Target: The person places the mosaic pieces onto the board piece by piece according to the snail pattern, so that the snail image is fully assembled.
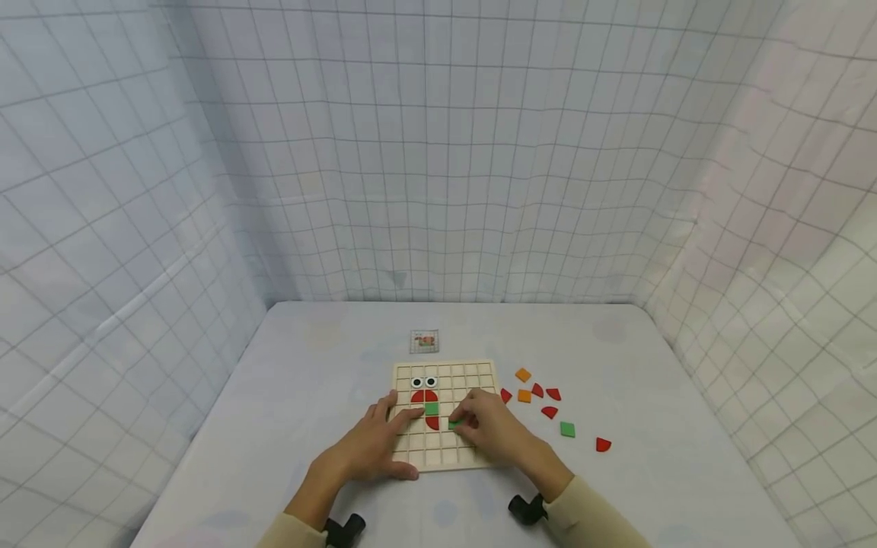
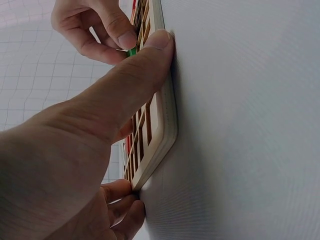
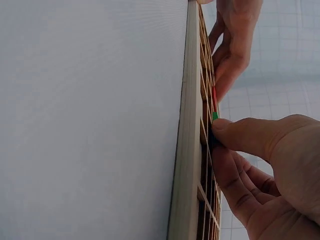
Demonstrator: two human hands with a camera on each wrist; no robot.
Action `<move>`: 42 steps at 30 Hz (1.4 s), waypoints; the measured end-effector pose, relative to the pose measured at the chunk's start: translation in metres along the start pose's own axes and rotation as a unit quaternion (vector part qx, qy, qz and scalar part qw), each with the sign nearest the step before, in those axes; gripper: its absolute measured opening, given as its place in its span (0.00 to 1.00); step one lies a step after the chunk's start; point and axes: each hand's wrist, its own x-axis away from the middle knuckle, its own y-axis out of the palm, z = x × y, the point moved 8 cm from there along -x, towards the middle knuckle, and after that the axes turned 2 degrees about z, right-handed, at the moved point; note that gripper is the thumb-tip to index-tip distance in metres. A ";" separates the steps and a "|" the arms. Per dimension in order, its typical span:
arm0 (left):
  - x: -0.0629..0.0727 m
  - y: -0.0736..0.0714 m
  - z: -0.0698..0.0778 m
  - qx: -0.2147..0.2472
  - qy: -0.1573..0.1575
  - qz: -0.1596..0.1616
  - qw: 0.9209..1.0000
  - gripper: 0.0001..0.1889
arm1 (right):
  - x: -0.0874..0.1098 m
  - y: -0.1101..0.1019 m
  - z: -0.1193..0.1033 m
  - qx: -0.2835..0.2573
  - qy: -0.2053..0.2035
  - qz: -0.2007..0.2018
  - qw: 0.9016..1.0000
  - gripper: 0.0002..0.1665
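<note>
In the head view, the right hand pinched a green tile above the gridded board, its grip closed to the tile's thickness. The tile lay at the fingertips, right of a red quarter-round piece and apart from it; partly covered, it showed no clear long axis. The left hand was spread, its grip around nothing, nearer the placed green square. Any writing on the picture card was too small to read.

In the left wrist view, the thumb rested against the board's edge.

In the right wrist view, no brand or label showed.
</note>
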 end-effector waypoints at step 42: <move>0.001 -0.001 0.003 0.000 -0.005 0.005 1.000 0.56 | -0.013 0.003 -0.011 0.009 -0.019 0.002 1.000 0.06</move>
